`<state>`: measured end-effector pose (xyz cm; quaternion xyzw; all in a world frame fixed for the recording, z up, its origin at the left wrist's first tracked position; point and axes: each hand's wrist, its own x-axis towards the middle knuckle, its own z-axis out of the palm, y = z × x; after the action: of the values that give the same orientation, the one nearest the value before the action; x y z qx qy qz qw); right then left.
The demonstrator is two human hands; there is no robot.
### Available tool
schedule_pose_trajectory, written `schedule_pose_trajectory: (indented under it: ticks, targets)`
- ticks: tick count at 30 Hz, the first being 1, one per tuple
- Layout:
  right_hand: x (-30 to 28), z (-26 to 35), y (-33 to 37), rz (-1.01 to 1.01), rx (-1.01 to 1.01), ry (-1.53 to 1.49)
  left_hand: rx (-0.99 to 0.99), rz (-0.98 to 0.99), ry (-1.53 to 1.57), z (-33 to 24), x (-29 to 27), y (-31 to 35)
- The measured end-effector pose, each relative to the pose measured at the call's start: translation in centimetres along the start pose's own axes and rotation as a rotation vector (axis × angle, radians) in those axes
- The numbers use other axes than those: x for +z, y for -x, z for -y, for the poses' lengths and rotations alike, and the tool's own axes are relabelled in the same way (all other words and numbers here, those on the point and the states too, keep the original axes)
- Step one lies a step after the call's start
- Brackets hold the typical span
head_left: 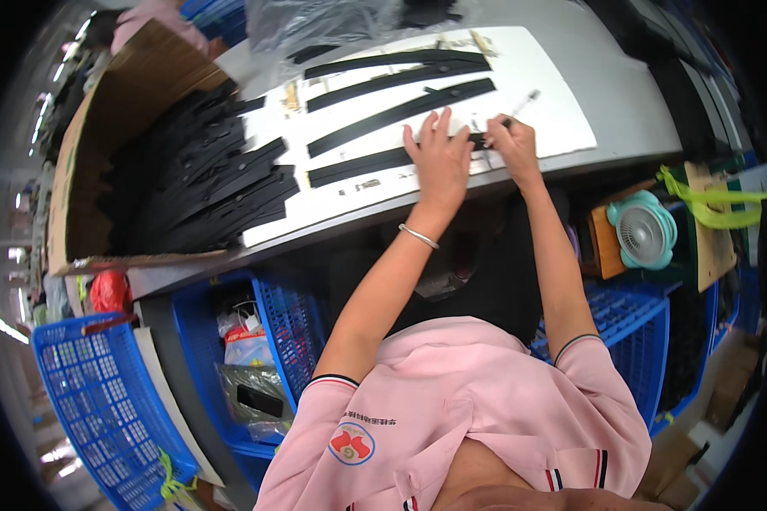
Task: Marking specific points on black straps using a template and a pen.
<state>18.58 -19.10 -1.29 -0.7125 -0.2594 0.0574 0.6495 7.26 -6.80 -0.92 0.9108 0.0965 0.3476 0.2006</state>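
I note the grey bench [622,94] carrying a white sheet [554,102], with an open brown cardboard box [102,119] of black strips at its left end. Four long black plastic strips lie in a row on the sheet. The left hand [439,157] lies flat on the nearest black strip [358,166], fingers spread. The right hand [513,145] pinches that strip's right end, fingers pressed together (the tips are hidden). A teal fan [643,230] sits below the bench edge.
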Motion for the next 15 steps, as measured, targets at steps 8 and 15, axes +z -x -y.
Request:
schedule_pose_trajectory:
  ticks: [8,15]
  targets:
    - [-0.2,0.1,0.6,-0.097,-0.035,-0.007,-0.134,0.187,0.052,2.1,2.4,-3.3]
    - [0.3,0.7,0.4,-0.123,0.065,-0.061,-0.115,0.080,0.212,6.3,1.4,-6.4]
